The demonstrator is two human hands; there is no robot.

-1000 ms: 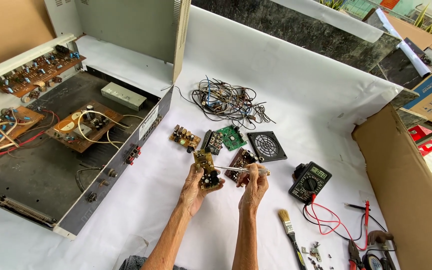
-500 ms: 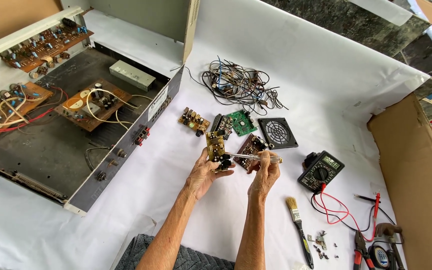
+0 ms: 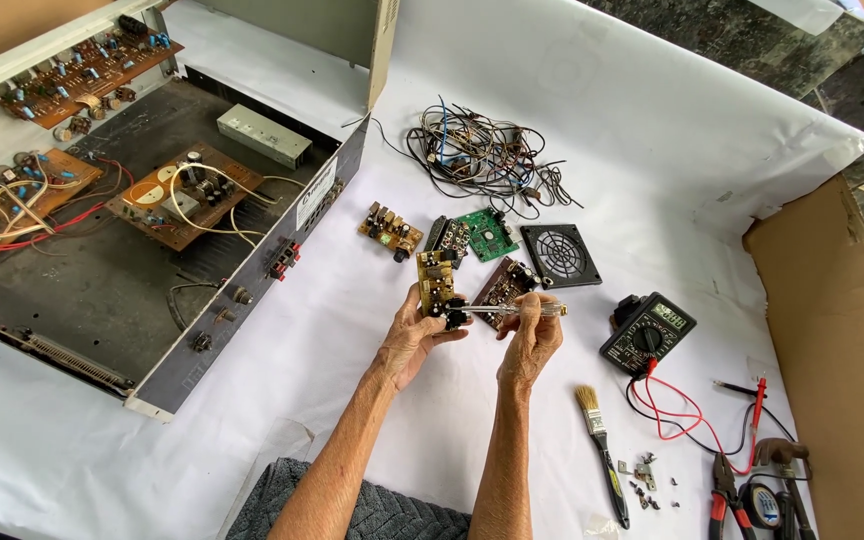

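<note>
My left hand holds a small brown circuit board upright above the white sheet. My right hand grips a thin screwdriver with a clear handle, laid level, its tip touching the black parts at the board's lower edge. Right behind the hands lie a brown board, a green circuit board, a dark board and a small board.
An opened metal chassis with boards and wires fills the left. A tangle of wires and a black fan grille lie behind. A multimeter with red leads, a paintbrush, loose screws and pliers sit right, by a cardboard wall.
The view has shifted so the hands sit nearer the centre. Both hands keep the board and screwdriver together in the same grip.
</note>
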